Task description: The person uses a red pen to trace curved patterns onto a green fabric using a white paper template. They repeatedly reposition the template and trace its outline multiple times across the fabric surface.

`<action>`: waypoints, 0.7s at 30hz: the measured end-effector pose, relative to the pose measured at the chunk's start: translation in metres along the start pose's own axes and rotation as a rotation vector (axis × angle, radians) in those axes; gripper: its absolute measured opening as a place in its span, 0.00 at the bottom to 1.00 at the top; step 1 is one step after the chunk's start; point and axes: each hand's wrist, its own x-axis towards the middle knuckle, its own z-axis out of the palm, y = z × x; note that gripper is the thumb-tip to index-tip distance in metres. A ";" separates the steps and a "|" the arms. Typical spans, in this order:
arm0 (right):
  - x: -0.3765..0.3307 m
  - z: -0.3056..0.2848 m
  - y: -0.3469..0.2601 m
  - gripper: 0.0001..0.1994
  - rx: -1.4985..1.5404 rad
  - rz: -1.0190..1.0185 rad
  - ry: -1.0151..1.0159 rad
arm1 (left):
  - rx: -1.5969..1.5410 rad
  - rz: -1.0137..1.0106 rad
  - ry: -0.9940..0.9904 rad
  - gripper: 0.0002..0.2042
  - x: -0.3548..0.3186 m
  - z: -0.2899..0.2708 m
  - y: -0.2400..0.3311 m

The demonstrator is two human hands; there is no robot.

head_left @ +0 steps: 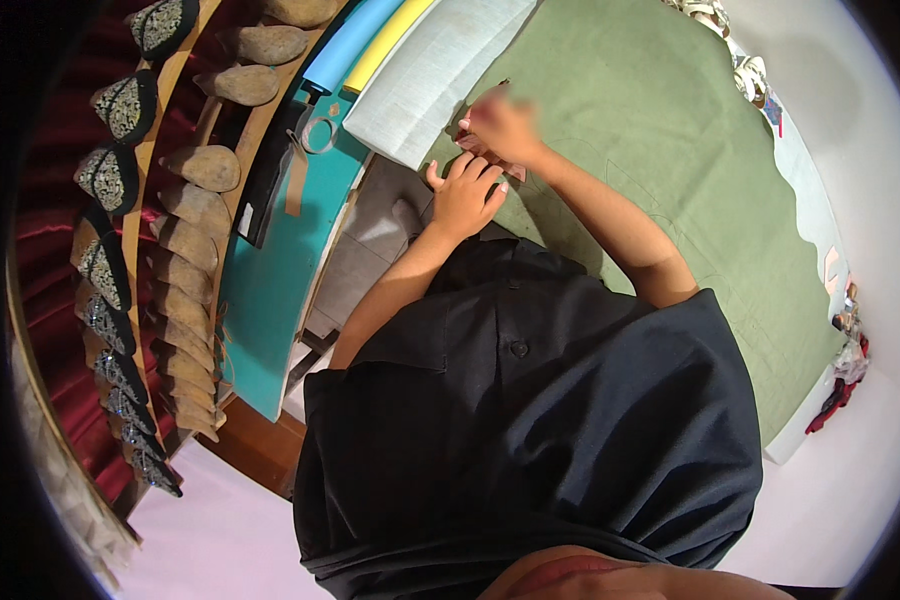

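Note:
A large green cloth (660, 150) covers the table in front of me. My left hand (465, 195) lies on its near edge with the fingers spread, pressing down next to a small pinkish piece (513, 172). Just beyond it, my right hand (505, 125) is over the same edge. It is blurred, its fingers look bunched, and whether they hold something is unclear. My black shirt (530, 420) fills the lower middle of the view.
A white woven sheet (430, 70) lies left of the green cloth, beside blue and yellow foam rolls (355, 45). Scissors (315, 135) rest on a teal board (270, 290). Wooden shelves at the left hold several shoe lasts (205, 165) and patterned shoes (110, 175). Scraps (845, 370) lie at the table's right edge.

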 end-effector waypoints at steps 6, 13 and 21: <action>0.002 -0.003 0.001 0.13 -0.153 -0.046 -0.007 | 0.007 -0.001 -0.011 0.13 0.001 -0.003 0.001; -0.004 -0.019 0.007 0.11 -0.219 -0.032 0.069 | 0.039 0.011 0.020 0.15 0.000 -0.003 0.001; -0.029 -0.040 0.017 0.09 -0.239 0.116 0.185 | 0.109 0.078 -0.058 0.18 0.010 -0.009 -0.006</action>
